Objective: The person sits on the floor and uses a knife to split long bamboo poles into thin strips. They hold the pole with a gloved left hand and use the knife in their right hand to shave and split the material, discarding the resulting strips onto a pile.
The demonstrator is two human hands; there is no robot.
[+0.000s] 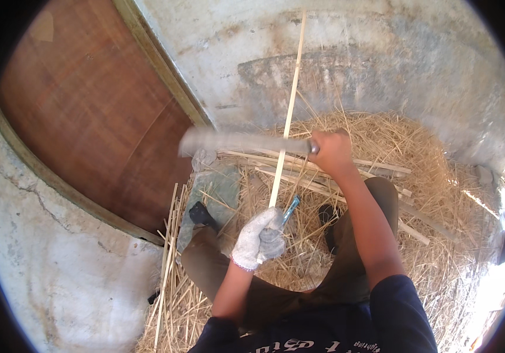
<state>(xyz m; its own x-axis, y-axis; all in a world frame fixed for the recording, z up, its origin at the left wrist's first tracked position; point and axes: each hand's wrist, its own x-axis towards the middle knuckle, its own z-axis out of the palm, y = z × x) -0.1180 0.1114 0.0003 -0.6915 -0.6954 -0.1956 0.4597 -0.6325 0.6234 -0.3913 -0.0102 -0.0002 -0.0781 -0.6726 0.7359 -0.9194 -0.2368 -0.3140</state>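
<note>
Two hands are closed on their work: the gloved left hand [258, 241] grips the near end of a pale strip [291, 109], which slants away over the shavings [393, 138] and past their far edge, before the wall [352, 35]; the bare right hand [332, 152] is clenched round the handle of a knife [241, 143], its blade pointing left across the strip. The step in hand looks like working the blade over the strip; another stroke would call for a firm left grip and fingers clear of the edge. Farther out, a blue tool [291, 209] shows just beside the left hand, held or lying free, one cannot tell. Slats [382, 166] lie on the shavings, partly behind the right forearm [367, 223]; loose strips [167, 259] line their left edge. Motion blurs the blade, so contact is unclear; glare washes out the shavings' right edge.
</note>
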